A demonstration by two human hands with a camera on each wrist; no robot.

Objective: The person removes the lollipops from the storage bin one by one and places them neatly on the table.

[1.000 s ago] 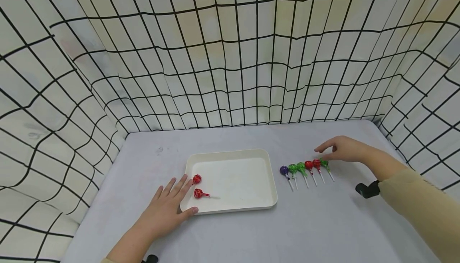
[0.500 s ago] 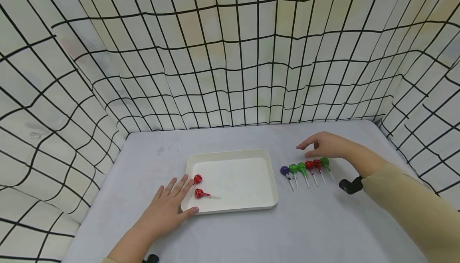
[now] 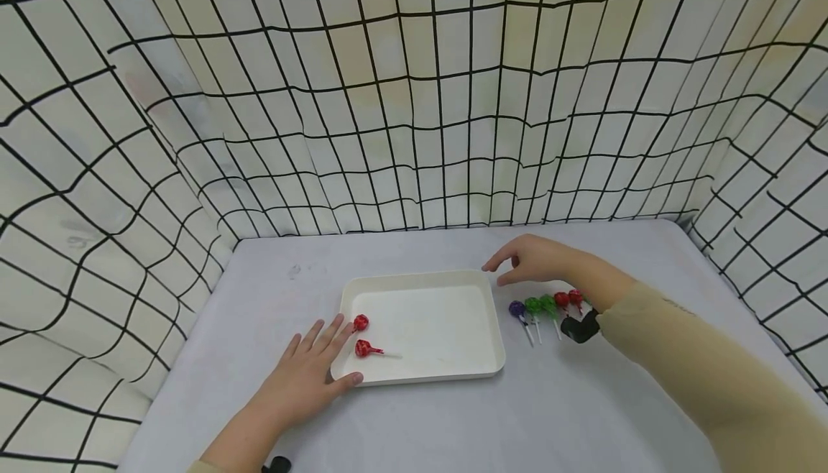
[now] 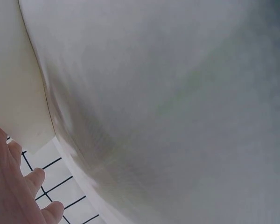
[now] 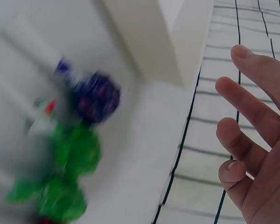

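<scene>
My left hand (image 3: 300, 376) rests with fingers spread at the left end of a white tray (image 3: 453, 376), fingertips over its rim. Two red-wrapped lollipops (image 3: 364, 348) lie in the tray beside those fingers; the upper one's stick is hidden. My right hand (image 3: 540, 261) hovers off the tray's upper right corner, fingers loosely bent, holding nothing in the right wrist view. Below it is a row of lollipops: a purple one (image 3: 517, 308), green ones (image 3: 532, 305) and red ones (image 3: 561, 300). The right forearm and a black wrist piece cover the row's right end.
A white cloth-covered table (image 3: 414, 430) carries everything. White walls (image 3: 446, 135) with a black grid stand behind it and at both sides. The black camera piece (image 3: 580, 327) on the right wrist hangs low over the lollipop sticks.
My right hand has moved left from the right end of the lollipop row to near the tray's upper right corner. My left hand and the lollipops have stayed put.
</scene>
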